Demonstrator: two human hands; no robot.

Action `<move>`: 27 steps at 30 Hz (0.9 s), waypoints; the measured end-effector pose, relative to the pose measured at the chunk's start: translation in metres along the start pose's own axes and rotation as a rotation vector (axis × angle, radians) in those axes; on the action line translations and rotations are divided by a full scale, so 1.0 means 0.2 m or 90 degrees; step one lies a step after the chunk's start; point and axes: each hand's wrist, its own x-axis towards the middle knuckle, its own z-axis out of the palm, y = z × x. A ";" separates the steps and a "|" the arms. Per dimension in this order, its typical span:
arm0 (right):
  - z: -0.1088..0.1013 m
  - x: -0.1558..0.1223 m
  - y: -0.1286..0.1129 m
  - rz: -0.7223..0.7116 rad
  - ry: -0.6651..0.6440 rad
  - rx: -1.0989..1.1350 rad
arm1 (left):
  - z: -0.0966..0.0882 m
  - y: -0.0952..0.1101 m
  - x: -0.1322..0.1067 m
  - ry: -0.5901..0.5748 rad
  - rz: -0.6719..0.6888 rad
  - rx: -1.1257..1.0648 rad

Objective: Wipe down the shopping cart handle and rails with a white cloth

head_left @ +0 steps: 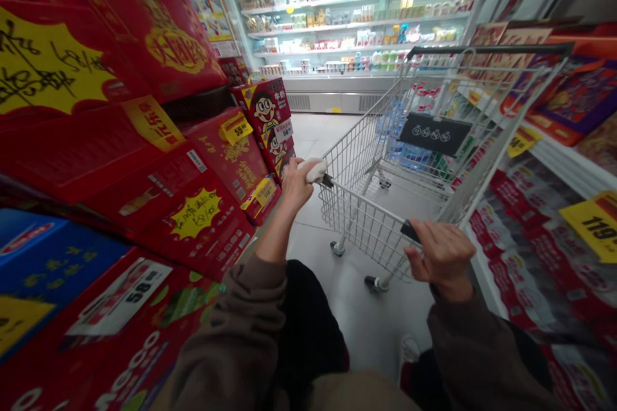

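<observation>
A wire shopping cart (366, 160) stands in a shop aisle right in front of me. My left hand (297, 185) is closed round the left end of the cart's handle bar, together with something white (315, 171) that I cannot name. My right hand (442, 255) is wrapped round the right end of the same handle, on its black grip. Inside the cart's basket lie blue and green packages (409, 154), seen through the wire. A black sign (434, 134) hangs on the cart's far side. Both of my sleeves are brown.
Red gift boxes with yellow price tags (144, 160) are stacked close on the left. Shelves of red packages (520, 231) run along the right. A refrigerated wall of goods (347, 19) closes the aisle ahead. Grey floor tiles (318, 135) lie between.
</observation>
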 end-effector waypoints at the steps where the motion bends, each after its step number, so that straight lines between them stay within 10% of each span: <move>1: 0.00 0.00 0.00 -0.001 0.002 0.003 | 0.00 0.01 0.00 -0.014 -0.004 0.025; 13: 0.01 -0.01 0.02 0.004 0.004 -0.001 | 0.04 0.23 -0.18 -0.030 0.041 0.143; 19: 0.03 -0.01 0.01 0.004 0.007 -0.013 | 0.17 0.11 -0.24 0.092 -0.073 0.006; 23: 0.04 -0.03 0.02 -0.008 -0.002 -0.014 | 0.28 -0.02 -0.37 0.229 -0.295 -0.088; 27: 0.04 -0.04 0.04 -0.012 0.003 -0.019 | 0.40 -0.05 -0.39 0.223 -0.325 -0.148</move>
